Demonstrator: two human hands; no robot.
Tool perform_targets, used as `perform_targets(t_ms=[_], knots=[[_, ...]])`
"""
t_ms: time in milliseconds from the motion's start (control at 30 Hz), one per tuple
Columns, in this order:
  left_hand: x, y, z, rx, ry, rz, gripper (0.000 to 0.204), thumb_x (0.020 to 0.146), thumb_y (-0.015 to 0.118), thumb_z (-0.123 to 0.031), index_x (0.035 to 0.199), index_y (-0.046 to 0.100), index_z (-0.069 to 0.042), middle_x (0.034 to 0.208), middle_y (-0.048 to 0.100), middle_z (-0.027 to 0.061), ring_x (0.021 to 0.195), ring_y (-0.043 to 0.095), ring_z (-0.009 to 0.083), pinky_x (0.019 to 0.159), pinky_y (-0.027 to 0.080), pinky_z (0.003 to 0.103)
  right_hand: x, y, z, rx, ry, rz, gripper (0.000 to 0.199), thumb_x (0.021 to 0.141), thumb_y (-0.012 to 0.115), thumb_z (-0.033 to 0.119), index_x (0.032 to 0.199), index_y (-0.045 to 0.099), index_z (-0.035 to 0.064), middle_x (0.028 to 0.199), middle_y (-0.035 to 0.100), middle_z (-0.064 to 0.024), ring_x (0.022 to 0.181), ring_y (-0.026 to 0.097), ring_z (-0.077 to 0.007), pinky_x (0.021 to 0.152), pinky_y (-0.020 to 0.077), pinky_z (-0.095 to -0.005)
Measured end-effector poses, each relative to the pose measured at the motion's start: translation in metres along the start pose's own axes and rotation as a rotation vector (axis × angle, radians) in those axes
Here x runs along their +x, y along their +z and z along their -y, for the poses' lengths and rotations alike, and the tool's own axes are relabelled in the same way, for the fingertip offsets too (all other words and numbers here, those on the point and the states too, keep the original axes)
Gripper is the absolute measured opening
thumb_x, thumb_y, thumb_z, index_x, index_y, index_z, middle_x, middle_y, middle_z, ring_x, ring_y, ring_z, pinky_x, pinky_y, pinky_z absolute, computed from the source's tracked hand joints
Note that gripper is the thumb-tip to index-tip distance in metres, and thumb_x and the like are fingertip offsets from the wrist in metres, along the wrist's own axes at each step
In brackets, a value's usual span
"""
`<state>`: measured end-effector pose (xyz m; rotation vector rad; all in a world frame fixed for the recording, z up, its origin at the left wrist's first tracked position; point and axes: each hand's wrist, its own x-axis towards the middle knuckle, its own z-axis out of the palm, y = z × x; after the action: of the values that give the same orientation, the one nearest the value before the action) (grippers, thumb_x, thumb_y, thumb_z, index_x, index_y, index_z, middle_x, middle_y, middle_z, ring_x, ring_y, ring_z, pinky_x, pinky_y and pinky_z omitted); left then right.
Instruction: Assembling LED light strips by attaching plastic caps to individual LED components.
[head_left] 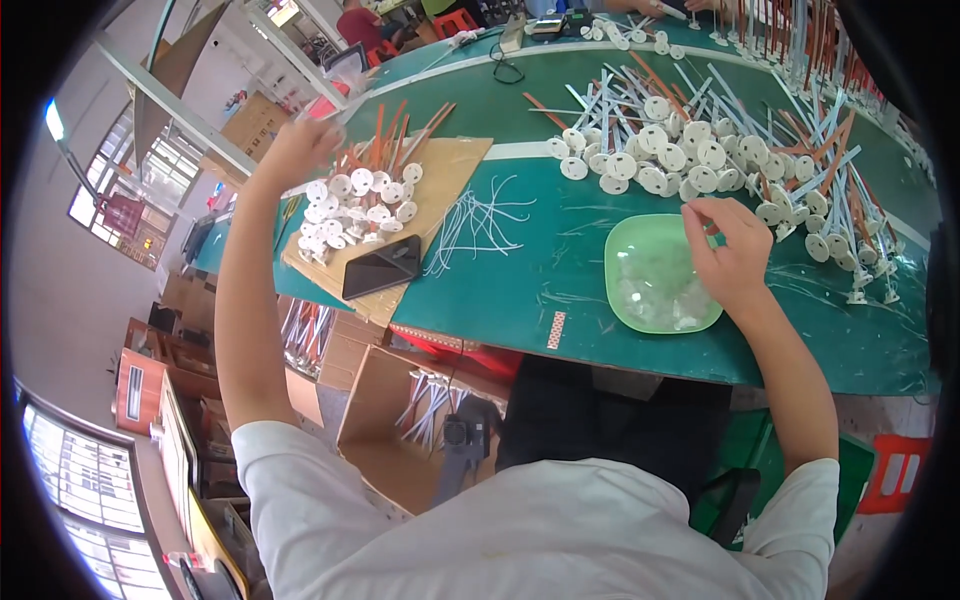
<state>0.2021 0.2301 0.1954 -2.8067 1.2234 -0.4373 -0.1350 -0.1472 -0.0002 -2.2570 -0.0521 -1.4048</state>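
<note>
My left hand (303, 150) is raised at the far left, beside a pile of white round-headed pieces with orange and pale stems (345, 205) on a cardboard sheet (455, 160). Motion smears its fingers, so what they hold is unclear. My right hand (735, 250) is above the right side of a light green bowl (618, 250), its fingers curled together; anything between them is too small to make out. Small clear pieces (660, 295) lie in the bowl. Beyond it spreads a larger heap of similar white-headed pieces (700, 150).
A black phone (382, 268) rests on the cardboard's near edge. Thin white ties (480, 225) lie on the green table (560, 230). Below, an open cardboard box (385, 410) holds more stemmed pieces. Across the table, a person's hands (690, 8) are at work near upright stems.
</note>
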Motion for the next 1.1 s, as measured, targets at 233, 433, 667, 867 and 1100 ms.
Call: perform_targets(t_ms=[233,433,667,867,1100], knots=[[-0.001,0.055,0.057,0.106,0.028,0.194,0.027,0.094,0.058,-0.022,0.11,0.07,-0.005,0.097,0.068,0.0209,0.098,0.063,0.0403,0.085,0.05,0.045,-0.003,0.002,-0.003,-0.02,0.075,-0.011,0.008,0.081,0.072,0.0,0.088,0.07,0.0018,0.077,0.069,-0.008,0.065,0.065,-0.017,0.056,0.0505,-0.0272],[0.004,0.083,0.046,0.011,0.009,0.098,0.026,0.09,0.062,-0.024,0.108,0.072,-0.008,0.105,0.07,0.0198,0.1,0.064,0.0404,0.09,0.05,0.049,0.001,0.003,-0.002,-0.009,0.092,0.001,0.007,0.081,0.073,0.0,0.087,0.07,0.0021,0.078,0.069,-0.008,0.065,0.066,-0.0172,0.055,0.05,-0.0271],[0.052,0.099,-0.126,-0.108,0.069,-0.184,0.033,0.089,0.065,-0.025,0.115,0.069,-0.006,0.104,0.071,0.0165,0.098,0.066,0.0385,0.085,0.053,0.046,-0.001,0.003,-0.007,-0.007,0.042,0.054,0.007,0.079,0.073,0.0,0.085,0.07,0.0024,0.077,0.07,-0.0082,0.062,0.066,-0.0184,0.054,0.0503,-0.0276],[0.098,0.148,-0.24,-0.42,0.233,-0.162,0.031,0.088,0.064,-0.032,0.111,0.07,-0.013,0.104,0.071,0.013,0.097,0.067,0.0352,0.083,0.054,0.046,-0.004,0.004,-0.011,0.004,0.025,0.067,0.008,0.077,0.073,0.0,0.083,0.069,0.0032,0.075,0.07,-0.0079,0.061,0.066,-0.0199,0.054,0.0508,-0.029],[0.118,0.138,-0.269,-0.401,0.546,-0.07,0.034,0.081,0.062,-0.028,0.109,0.069,-0.01,0.094,0.064,0.014,0.092,0.064,0.033,0.082,0.053,0.044,-0.002,0.004,-0.005,0.01,0.003,0.065,0.008,0.076,0.074,0.001,0.081,0.068,0.0042,0.074,0.069,-0.0082,0.061,0.066,-0.0217,0.053,0.0502,-0.0311]])
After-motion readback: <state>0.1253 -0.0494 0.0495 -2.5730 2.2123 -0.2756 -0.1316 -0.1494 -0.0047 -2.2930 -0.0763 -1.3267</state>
